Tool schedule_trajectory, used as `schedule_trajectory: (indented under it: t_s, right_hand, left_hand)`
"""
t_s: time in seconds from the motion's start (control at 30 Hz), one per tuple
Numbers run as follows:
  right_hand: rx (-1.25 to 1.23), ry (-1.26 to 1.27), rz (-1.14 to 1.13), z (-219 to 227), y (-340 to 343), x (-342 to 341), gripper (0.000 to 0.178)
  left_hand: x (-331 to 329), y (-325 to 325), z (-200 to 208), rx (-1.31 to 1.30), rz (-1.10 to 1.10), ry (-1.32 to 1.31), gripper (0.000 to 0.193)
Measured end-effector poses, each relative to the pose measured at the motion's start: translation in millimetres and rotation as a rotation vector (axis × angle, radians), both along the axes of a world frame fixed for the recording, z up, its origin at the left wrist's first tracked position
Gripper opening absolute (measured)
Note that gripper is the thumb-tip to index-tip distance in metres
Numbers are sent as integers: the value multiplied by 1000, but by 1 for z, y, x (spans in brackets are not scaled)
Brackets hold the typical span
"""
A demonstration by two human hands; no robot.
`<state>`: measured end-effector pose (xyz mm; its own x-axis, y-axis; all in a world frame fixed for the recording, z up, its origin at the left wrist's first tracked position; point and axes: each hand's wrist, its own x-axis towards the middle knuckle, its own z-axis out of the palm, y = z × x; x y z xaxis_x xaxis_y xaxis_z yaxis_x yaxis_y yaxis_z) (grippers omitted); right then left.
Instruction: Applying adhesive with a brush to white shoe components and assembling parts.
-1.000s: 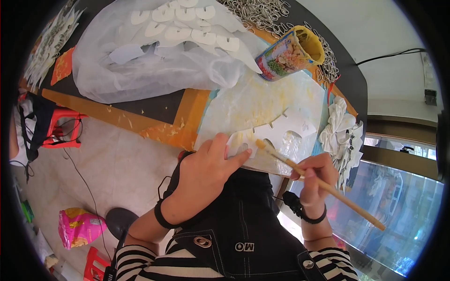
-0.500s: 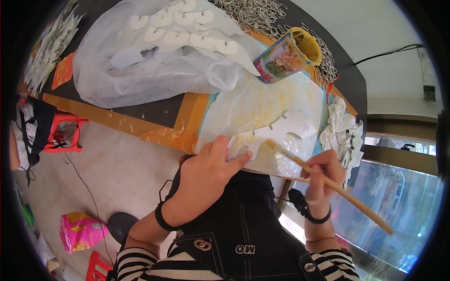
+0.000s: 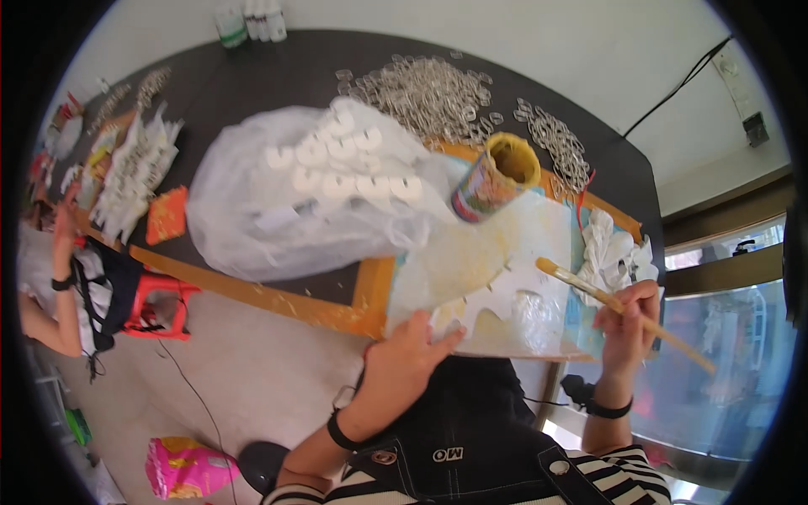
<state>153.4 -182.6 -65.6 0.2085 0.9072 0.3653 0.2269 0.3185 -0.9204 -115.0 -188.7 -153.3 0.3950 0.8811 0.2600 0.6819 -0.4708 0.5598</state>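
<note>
My right hand (image 3: 629,326) grips a wooden brush (image 3: 589,290) by its handle; the pale tip hangs above the right part of the work board (image 3: 450,261). Flat on that board, near its front edge, lies a white cut-out sheet (image 3: 505,290) with curved notches. My left hand (image 3: 402,366) presses the sheet's left end, thumb and index finger stretched apart. Beyond it stands a colourful can (image 3: 484,189) with a yellow-smeared rim. A translucent plastic bag (image 3: 231,215) sits to the left, several U-shaped white pieces (image 3: 341,151) on top.
Many metal rings (image 3: 425,93) lie heaped at the back, with more rings (image 3: 555,143) farther right. Crumpled white material (image 3: 613,252) rests at the board's right. At far left are white strips (image 3: 139,172) and another person's hand (image 3: 64,240). A red stool (image 3: 172,303) stands below.
My right hand has lifted the brush off the sheet, up and to the right. My left hand remains on the sheet. The whole view has shifted, bringing the other person's arm into sight.
</note>
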Motion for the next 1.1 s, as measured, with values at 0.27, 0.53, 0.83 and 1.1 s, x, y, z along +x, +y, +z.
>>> schedule_trajectory:
  t_s: [0.27,0.53,0.83,1.1]
  right_hand:
    - [31,333,-79,34,28,9,13]
    - [64,141,75,80,86,1,22]
    - [-40,-311,220,83,143,-19,11]
    - [29,-233,72,78,152,1,26]
  left_hand:
    - [-9,-2,3,-49,-222,139,50]
    - [-11,14,9,-8,-251,129,51]
    - [-10,23,13,-104,-289,202,57]
    - [-15,31,26,-316,-434,262,59]
